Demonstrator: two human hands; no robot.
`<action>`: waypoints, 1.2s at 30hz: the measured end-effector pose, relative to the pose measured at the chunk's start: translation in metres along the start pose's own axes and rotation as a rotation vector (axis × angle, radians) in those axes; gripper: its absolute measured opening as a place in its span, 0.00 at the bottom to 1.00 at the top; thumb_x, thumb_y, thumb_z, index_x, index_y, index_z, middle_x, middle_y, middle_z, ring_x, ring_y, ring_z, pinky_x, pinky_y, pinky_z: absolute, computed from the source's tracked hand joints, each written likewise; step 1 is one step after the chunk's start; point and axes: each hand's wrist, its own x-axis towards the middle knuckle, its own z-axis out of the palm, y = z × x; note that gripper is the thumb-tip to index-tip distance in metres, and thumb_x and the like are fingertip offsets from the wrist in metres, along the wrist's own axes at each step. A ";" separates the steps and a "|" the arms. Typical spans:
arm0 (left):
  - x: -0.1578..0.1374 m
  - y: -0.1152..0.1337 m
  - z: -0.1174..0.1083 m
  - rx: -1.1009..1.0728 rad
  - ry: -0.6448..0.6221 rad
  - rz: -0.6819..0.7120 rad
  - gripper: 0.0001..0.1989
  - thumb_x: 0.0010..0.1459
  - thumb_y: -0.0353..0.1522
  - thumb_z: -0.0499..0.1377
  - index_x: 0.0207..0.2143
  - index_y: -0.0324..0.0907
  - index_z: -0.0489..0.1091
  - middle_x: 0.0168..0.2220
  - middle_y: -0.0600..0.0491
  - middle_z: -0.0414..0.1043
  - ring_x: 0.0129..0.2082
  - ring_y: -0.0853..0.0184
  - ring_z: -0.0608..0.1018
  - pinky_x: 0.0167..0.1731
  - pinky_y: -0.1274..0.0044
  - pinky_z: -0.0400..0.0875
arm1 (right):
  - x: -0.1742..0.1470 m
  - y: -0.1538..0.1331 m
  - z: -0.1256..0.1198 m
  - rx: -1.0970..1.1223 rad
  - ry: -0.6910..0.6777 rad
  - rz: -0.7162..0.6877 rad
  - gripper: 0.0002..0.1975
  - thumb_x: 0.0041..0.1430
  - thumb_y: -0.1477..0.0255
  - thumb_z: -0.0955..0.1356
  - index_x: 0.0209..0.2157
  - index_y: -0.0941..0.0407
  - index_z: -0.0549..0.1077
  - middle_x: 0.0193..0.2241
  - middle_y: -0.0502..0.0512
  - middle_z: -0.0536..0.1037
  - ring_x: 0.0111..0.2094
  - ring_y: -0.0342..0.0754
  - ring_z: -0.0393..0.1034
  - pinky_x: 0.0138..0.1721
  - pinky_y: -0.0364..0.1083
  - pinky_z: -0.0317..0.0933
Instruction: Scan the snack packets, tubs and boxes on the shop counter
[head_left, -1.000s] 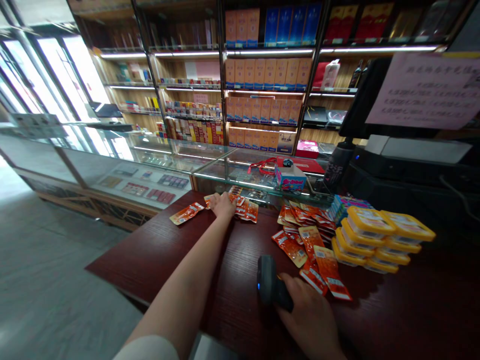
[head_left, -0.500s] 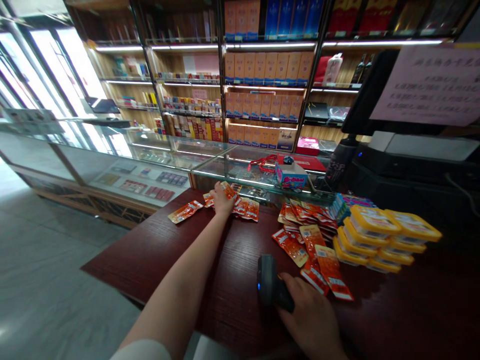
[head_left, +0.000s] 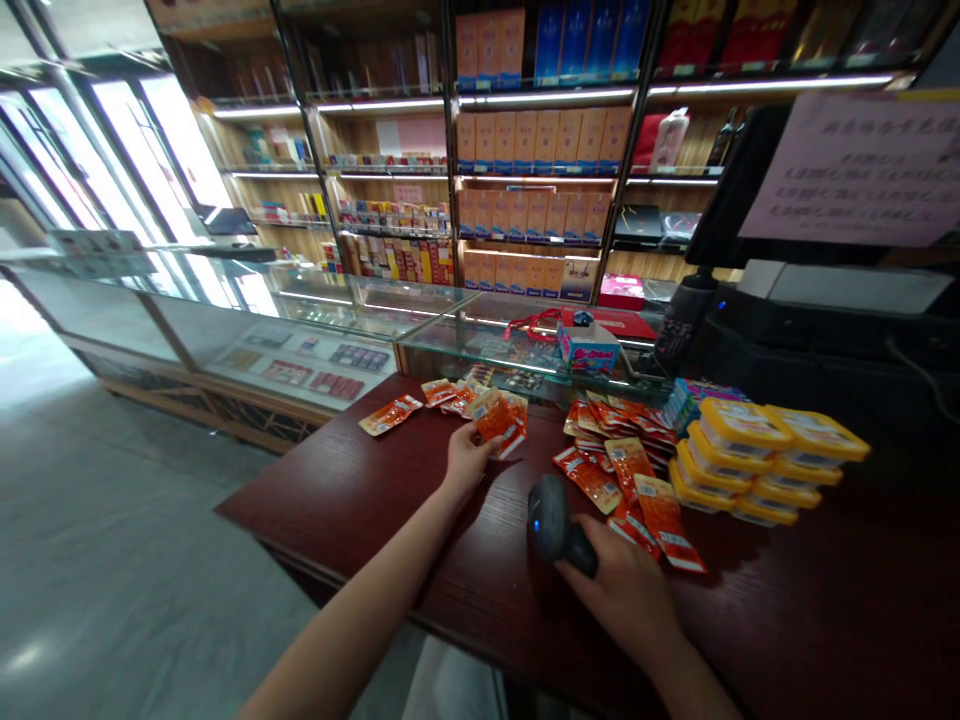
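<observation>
My left hand (head_left: 468, 456) has its fingers closed on an orange snack packet (head_left: 491, 416), lifted a little off the dark red table. Beside and behind it lie more orange packets (head_left: 442, 393), with a single one (head_left: 390, 414) off to the left. Wrapped around the handle of a black barcode scanner (head_left: 550, 515) is my right hand (head_left: 619, 575). A blue light glows on the scanner, whose head points left and forward. Close to the right hand several loose packets (head_left: 660, 520) spread out in front of a heaped pile of them (head_left: 619, 425).
Stacked yellow-lidded tubs (head_left: 742, 450) stand at the right, near a monitor (head_left: 739, 190) with a pink paper sheet. A glass display counter (head_left: 442, 325) borders the table's far edge, holding a small colourful box (head_left: 589, 347). Lit shelves (head_left: 544, 150) of boxes rise behind.
My left hand has drawn back toward me and right, bringing a packet from the far group. The scanner in my right hand has shifted slightly up. The view has turned a little left.
</observation>
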 end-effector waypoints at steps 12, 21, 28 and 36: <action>-0.011 -0.002 0.001 0.091 -0.024 0.050 0.13 0.43 0.30 0.65 0.35 0.37 0.75 0.38 0.47 0.79 0.38 0.59 0.79 0.44 0.68 0.72 | 0.021 -0.041 -0.019 0.608 0.010 -0.027 0.23 0.47 0.65 0.71 0.46 0.56 0.73 0.41 0.58 0.80 0.43 0.56 0.74 0.47 0.54 0.66; -0.015 -0.002 0.001 0.112 -0.110 0.085 0.14 0.46 0.30 0.63 0.38 0.36 0.74 0.40 0.46 0.78 0.39 0.59 0.79 0.44 0.69 0.72 | 0.024 -0.039 -0.014 0.622 0.072 -0.010 0.21 0.47 0.64 0.71 0.44 0.56 0.75 0.36 0.57 0.81 0.39 0.57 0.75 0.40 0.53 0.69; -0.014 -0.002 0.002 0.080 -0.038 0.044 0.12 0.43 0.27 0.64 0.34 0.36 0.75 0.37 0.47 0.79 0.36 0.61 0.78 0.43 0.69 0.72 | 0.020 -0.039 -0.020 0.506 0.056 -0.062 0.22 0.49 0.63 0.70 0.46 0.57 0.74 0.40 0.59 0.80 0.42 0.56 0.74 0.43 0.52 0.67; -0.010 -0.014 0.002 -0.015 -0.038 0.014 0.15 0.40 0.31 0.67 0.34 0.36 0.74 0.33 0.49 0.78 0.32 0.64 0.79 0.35 0.74 0.72 | -0.004 -0.017 -0.004 -0.153 -0.034 -0.093 0.14 0.53 0.70 0.68 0.43 0.55 0.72 0.36 0.56 0.79 0.39 0.54 0.73 0.39 0.48 0.61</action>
